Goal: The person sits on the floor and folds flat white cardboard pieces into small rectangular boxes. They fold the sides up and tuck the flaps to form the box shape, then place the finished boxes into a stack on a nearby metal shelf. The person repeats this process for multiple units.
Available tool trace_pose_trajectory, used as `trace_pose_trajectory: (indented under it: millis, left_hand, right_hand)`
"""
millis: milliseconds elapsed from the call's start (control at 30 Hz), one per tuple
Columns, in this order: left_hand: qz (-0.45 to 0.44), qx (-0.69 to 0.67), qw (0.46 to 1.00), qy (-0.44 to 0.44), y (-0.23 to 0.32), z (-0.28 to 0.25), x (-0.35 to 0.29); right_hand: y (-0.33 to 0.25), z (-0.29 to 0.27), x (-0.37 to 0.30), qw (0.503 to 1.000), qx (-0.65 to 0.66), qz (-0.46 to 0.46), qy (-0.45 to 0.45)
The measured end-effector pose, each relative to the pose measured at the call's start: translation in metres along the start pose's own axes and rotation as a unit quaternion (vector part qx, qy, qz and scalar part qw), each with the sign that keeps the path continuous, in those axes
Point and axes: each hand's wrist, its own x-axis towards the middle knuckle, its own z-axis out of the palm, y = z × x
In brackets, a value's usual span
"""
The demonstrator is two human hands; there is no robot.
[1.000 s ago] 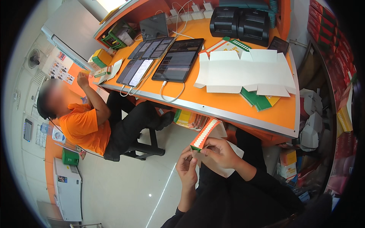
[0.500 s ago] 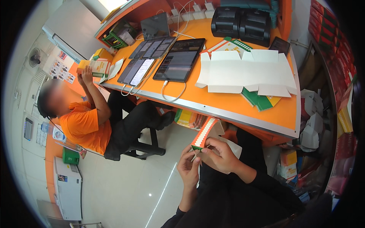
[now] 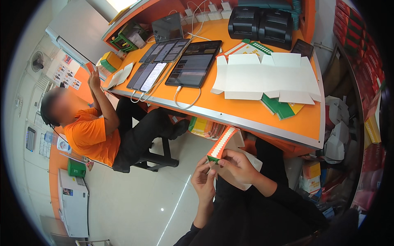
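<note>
Between my two hands is a partly folded cardboard box [image 3: 223, 144], orange-red with a white scalloped strip and a green end, its inner side plain white. My left hand [image 3: 204, 179] pinches the near green end from the left. My right hand [image 3: 239, 167] grips the same box from the right, thumb close to the green end, with white flaps spreading out beneath the palm. The box is held above my lap, in front of the table edge. On the table, a stack of flat unfolded box blanks [image 3: 266, 78] lies white side up, green and yellow printing showing below it.
An orange table [image 3: 246, 119] with a metal edge stands ahead, bearing a large tablet [image 3: 193, 63], several phones [image 3: 152, 77], charging cables and black printers [image 3: 260, 23]. A co-worker in orange [image 3: 92, 131] sits at left, holding a box piece. Stacked boxes [image 3: 357, 49] stand at right.
My hands and the box have barely moved; the white flap under my right hand hangs slightly lower. The co-worker's box has turned edge-on.
</note>
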Motion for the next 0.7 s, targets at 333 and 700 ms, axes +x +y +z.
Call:
trace_pose_trajectory:
  millis: [333, 700]
  left_hand:
    - [-0.017, 0.012, 1.000, 0.022, 0.008, 0.007, -0.001]
    - [-0.011, 0.021, 0.994, 0.104, 0.010, 0.017, -0.008]
  right_hand:
    - [0.004, 0.002, 0.001, 0.990, -0.068, -0.093, 0.077]
    - [-0.001, 0.009, -0.001, 0.952, -0.225, -0.170, 0.116]
